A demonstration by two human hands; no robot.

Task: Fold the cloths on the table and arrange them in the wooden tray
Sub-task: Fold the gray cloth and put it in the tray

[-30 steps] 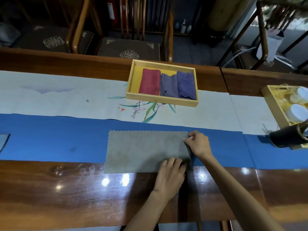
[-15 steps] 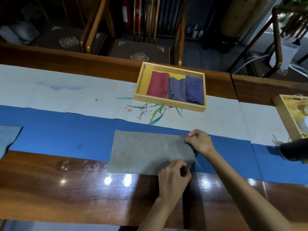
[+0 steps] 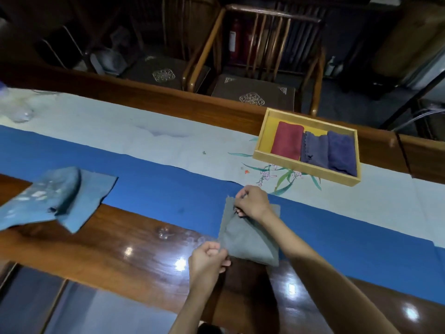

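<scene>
Right now both hands are closed on the grey cloth [image 3: 250, 239]; the left hand [image 3: 209, 257] has its fingers curled tight and pinches the near left corner, while the right hand [image 3: 252, 201] pinches the far left corner, knuckles up; between them the cloth's left edge is drawn into a line. The cloth itself looks doubled over, a diagonal crease running across its top layer; it lies straight in front of the person, its far half on the blue runner [image 3: 168, 189] and its near half on the bare polished table [image 3: 120, 249].

I'd say this is the middle of the folding step for this piece: one fold laid, the edges being squared at the corners. The next move, as I judge it, calls for setting those pinched corners flush, smoothing out the crease, then folding once more to a strip narrow enough for the tray.

Further off, up and to the right, the wooden tray [image 3: 303, 165] sits on the pale painted runner [image 3: 144, 138], well apart from the hands; in it lie a red cloth [image 3: 287, 141], a grey-blue cloth [image 3: 314, 149] and a dark blue cloth [image 3: 342, 153], side by side, with a bare yellow strip at the left end where this one might go. Away to the left a light blue cloth [image 3: 79, 201] lies loose and rumpled, not yet folded; so there is work left after this.
</scene>
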